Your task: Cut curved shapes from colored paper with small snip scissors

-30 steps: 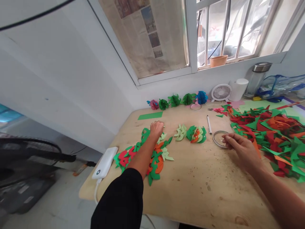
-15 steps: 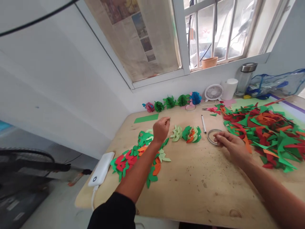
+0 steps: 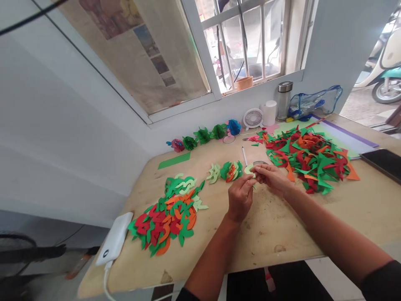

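Just near of the pen (image 3: 244,156), a light green piece (image 3: 249,169) is held up above the surface (image 3: 269,225). The right hand (image 3: 271,177), near and right of the pen, pinches the piece between thumb and fingers; the left hand (image 3: 240,198), directly near of the pen, has its fingers drawn in beside the right fingertips, and whether it grips the piece too can't be made out. A ring (image 3: 260,162) lies just right of the pen, partly hidden by the right hand. Left of the pen sit a flower (image 3: 231,172) and, beyond it, a pale stack (image 3: 213,173). Farther left and nearer than the pen spreads a pile (image 3: 165,217) of green, red and orange cutouts, then a power bank (image 3: 115,238). A green strip (image 3: 174,160) lies well left of the pen. Behind the pen are a row of pompoms (image 3: 202,135), toward the left, and a fan (image 3: 253,118), slightly right. Scraps (image 3: 308,154) heap up right of the pen, with a phone (image 3: 382,164) farther right.
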A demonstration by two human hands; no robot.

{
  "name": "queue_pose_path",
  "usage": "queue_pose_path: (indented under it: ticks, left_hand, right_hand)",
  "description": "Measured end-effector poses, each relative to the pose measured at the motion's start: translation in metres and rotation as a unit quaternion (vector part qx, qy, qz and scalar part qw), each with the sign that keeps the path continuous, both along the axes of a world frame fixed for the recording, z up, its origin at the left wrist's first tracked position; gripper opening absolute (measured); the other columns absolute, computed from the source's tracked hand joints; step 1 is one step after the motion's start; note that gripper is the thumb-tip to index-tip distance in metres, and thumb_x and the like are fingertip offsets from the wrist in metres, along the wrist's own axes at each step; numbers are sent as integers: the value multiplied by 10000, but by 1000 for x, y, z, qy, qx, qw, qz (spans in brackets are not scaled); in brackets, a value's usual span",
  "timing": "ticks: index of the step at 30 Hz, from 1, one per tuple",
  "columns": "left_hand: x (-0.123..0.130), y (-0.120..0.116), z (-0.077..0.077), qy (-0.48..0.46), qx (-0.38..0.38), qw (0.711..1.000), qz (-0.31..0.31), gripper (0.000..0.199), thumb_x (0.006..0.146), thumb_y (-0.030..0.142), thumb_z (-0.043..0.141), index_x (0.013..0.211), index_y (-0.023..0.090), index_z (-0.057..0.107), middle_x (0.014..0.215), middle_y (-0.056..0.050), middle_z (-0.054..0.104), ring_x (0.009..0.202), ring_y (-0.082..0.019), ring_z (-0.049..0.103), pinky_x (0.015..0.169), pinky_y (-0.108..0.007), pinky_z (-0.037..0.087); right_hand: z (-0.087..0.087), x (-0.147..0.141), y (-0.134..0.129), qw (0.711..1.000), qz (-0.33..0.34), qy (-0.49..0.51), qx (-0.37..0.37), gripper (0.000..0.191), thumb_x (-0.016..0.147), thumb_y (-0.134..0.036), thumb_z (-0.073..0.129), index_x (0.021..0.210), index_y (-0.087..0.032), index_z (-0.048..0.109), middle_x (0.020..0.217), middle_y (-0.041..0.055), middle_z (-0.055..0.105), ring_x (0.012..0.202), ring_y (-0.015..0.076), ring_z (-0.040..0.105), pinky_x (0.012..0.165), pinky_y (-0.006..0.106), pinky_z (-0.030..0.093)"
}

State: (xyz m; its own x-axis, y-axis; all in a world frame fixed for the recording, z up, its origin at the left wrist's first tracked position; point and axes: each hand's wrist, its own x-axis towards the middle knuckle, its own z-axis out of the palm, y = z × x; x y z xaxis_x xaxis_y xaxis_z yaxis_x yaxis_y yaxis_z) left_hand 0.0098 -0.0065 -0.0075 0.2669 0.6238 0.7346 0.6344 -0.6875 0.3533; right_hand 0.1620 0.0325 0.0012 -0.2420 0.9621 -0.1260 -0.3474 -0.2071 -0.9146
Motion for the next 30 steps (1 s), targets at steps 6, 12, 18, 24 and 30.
queue_pose_path:
  ticks: [6,12,18,24,30]
  left_hand:
    - [7,2,-4,1,19,1000,-4,244,859,101,447,932,205,656,996,-83,700,994,-170,649,870,-327,530]
    - [11,3,-5,0,43,999,-16,267,845,74,445,969,202,644,1034,-87,689,1030,-172,628,886,-331,512]
    - [1,6,8,-169,-72,981,59,287,854,113,425,1049,186,622,1051,-93,669,1043,-181,605,935,-358,465]
    - [-11,22,16,-358,-385,851,5,272,761,280,615,1003,160,640,933,-75,678,808,-145,643,679,-233,503]
    - [-11,15,13,-440,-511,736,-57,477,562,334,770,970,134,627,631,20,622,479,-79,562,506,-204,442]
  right_hand:
    - [-1,-2,0,999,6,-43,6,346,625,-488,744,692,-171,623,565,-26,536,503,80,452,469,214,330]
    - [-2,-2,0,999,-2,-43,4,325,592,-418,774,752,-170,638,604,-37,543,512,68,431,473,209,309]
    - [4,2,-1,997,8,-68,25,227,643,-357,726,760,-177,650,619,-36,554,506,68,433,489,218,324]
    - [12,3,-6,977,117,-155,92,147,692,-307,660,770,-182,660,659,-18,570,564,92,468,521,224,358]
    - [8,3,-2,973,107,-166,118,140,695,-265,640,805,-179,644,665,-23,554,584,96,453,530,227,337]
